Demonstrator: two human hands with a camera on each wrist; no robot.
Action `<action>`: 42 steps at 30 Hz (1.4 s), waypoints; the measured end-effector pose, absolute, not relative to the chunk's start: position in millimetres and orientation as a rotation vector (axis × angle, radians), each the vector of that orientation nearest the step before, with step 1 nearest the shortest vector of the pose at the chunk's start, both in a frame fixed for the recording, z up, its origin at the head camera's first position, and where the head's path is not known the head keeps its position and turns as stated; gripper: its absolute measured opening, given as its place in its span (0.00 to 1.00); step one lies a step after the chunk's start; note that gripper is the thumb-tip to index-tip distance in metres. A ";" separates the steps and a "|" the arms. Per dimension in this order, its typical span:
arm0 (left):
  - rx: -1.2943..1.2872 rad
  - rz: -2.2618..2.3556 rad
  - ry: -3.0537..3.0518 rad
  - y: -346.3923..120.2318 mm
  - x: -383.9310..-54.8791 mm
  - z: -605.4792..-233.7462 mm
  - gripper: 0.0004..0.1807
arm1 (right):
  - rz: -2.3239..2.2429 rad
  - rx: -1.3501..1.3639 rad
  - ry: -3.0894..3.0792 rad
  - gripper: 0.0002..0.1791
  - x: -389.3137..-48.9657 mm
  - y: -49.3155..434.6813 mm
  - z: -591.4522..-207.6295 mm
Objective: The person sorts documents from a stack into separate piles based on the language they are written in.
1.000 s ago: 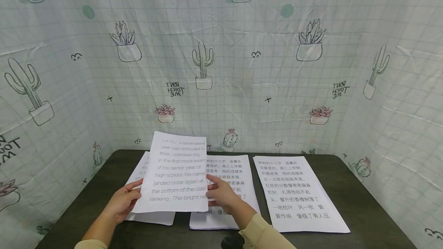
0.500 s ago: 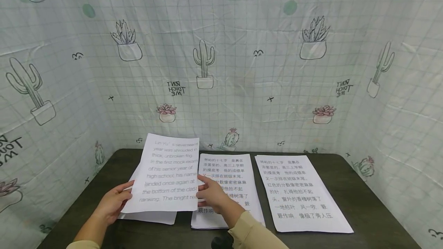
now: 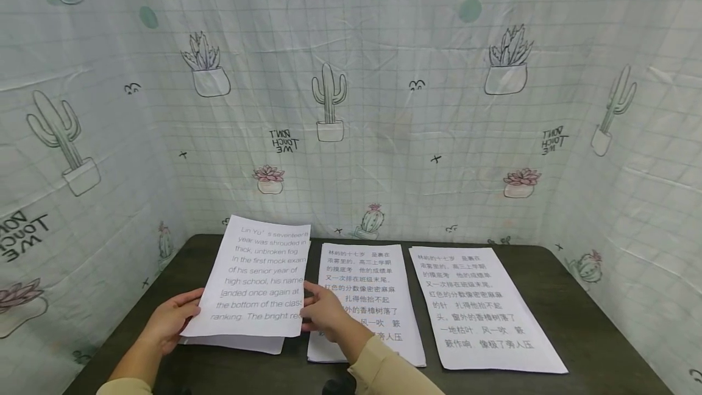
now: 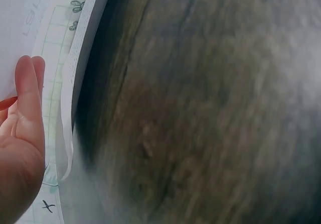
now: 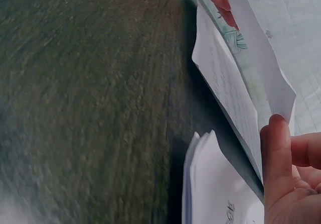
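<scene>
A white sheet of paper (image 3: 258, 279) printed with large English text is held raised by both hands, tilted toward the head camera. At its lower left edge my left hand (image 3: 167, 322) pinches it between thumb and fingers. My right hand (image 3: 326, 313) pinches the opposite edge, fingers behind the page. Directly beneath lies more paper (image 3: 247, 344), mostly covered in the head view; the right wrist view shows a gap between this lower paper (image 5: 220, 78) and the raised sheet (image 5: 261, 53).
A stack of pages with Chinese text (image 3: 362, 273) lies in the middle, partly behind my right forearm. Another Chinese-text stack (image 3: 471, 309) lies at the right. The dark wooden table (image 3: 570, 297) backs onto a cactus-print curtain (image 3: 439, 108). A small black object (image 3: 338, 386) shows at the front edge.
Both hands have carried the English sheet leftward, so it now sits over the left paper and uncovers the middle stack. The head view has shifted slightly.
</scene>
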State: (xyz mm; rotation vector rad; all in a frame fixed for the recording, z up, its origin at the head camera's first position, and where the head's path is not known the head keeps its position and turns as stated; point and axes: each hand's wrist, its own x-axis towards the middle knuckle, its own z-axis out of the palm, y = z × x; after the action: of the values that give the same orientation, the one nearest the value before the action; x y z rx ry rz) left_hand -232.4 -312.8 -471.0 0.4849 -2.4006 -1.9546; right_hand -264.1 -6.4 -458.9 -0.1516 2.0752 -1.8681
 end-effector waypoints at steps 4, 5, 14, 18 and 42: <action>0.506 -1.932 -2.413 -314.6 -233.2 -471.4 0.29 | -1.884 -0.154 2.055 0.40 -263.3 -9.7 -461.4; 0.510 -1.922 -2.419 -315.1 -233.2 -471.7 0.29 | -1.888 -0.158 2.052 0.40 -262.9 -10.6 -462.1; 0.551 -1.889 -2.427 -319.4 -232.9 -475.8 0.29 | -1.883 -0.155 2.060 0.39 -260.1 -18.0 -466.6; 0.571 -1.911 -2.414 -320.6 -233.7 -477.6 0.29 | -1.877 -0.148 2.064 0.38 -259.5 -18.1 -467.2; 0.609 -1.893 -2.445 -322.1 -231.7 -482.0 0.31 | -1.775 -0.127 2.077 0.31 -257.6 -18.1 -469.4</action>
State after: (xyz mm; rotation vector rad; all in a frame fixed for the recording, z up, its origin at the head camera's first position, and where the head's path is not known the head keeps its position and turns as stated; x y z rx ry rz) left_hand -231.7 -322.1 -482.0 0.6089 -2.4449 -1.8934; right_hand -257.6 -18.1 -469.4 -0.1268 2.0768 -1.7746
